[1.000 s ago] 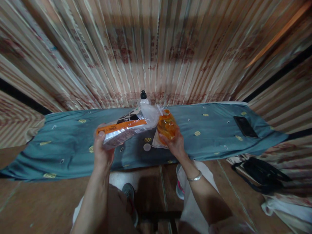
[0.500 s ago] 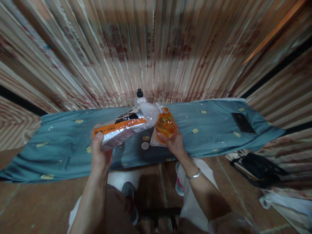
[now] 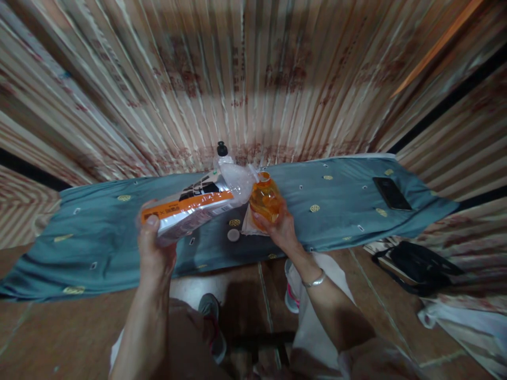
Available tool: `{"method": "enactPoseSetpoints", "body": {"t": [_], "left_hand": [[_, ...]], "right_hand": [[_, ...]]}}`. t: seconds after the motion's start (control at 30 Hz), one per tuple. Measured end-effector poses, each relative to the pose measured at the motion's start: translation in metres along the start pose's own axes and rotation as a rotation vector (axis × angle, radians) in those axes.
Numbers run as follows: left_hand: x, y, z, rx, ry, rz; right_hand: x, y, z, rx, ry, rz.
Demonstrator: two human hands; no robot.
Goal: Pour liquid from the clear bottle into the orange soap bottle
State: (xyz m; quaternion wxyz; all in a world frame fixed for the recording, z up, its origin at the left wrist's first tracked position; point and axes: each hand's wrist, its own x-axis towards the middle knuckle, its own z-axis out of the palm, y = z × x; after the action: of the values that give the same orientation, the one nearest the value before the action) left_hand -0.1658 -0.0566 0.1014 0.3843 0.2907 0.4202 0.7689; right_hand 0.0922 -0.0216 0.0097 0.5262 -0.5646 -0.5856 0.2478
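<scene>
My left hand [image 3: 155, 248] is closed around the base of a large clear plastic bottle [image 3: 190, 211] with an orange, white and black label. The bottle lies tilted almost level, its neck pointing right at the mouth of an orange see-through bottle [image 3: 264, 200]. That orange bottle is gripped from the right by my right hand [image 3: 282, 227] and leans slightly. Whether liquid is running between them I cannot tell. A light cloth or paper [image 3: 252, 226] lies beneath the orange bottle. Beside it on the tablecloth rests a small round white cap [image 3: 233, 235].
Behind the large bottle stands a clear bottle with a black pump-like top [image 3: 222, 149]. A dark phone [image 3: 391, 193] lies on the right of the teal tablecloth [image 3: 340, 221]. Striped curtains [image 3: 253, 79] hang behind the table. A black bag [image 3: 420, 264] sits at the lower right.
The large bottle and my left hand have shifted slightly left. The whole view has also moved a little; both hands keep their holds.
</scene>
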Motion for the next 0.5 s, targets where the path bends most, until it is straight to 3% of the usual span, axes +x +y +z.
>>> {"method": "enactPoseSetpoints", "body": {"t": [0.5], "left_hand": [[0.002, 0.000, 0.000, 0.020, -0.003, 0.007]], "right_hand": [[0.009, 0.003, -0.010, -0.074, 0.039, -0.041]]}}
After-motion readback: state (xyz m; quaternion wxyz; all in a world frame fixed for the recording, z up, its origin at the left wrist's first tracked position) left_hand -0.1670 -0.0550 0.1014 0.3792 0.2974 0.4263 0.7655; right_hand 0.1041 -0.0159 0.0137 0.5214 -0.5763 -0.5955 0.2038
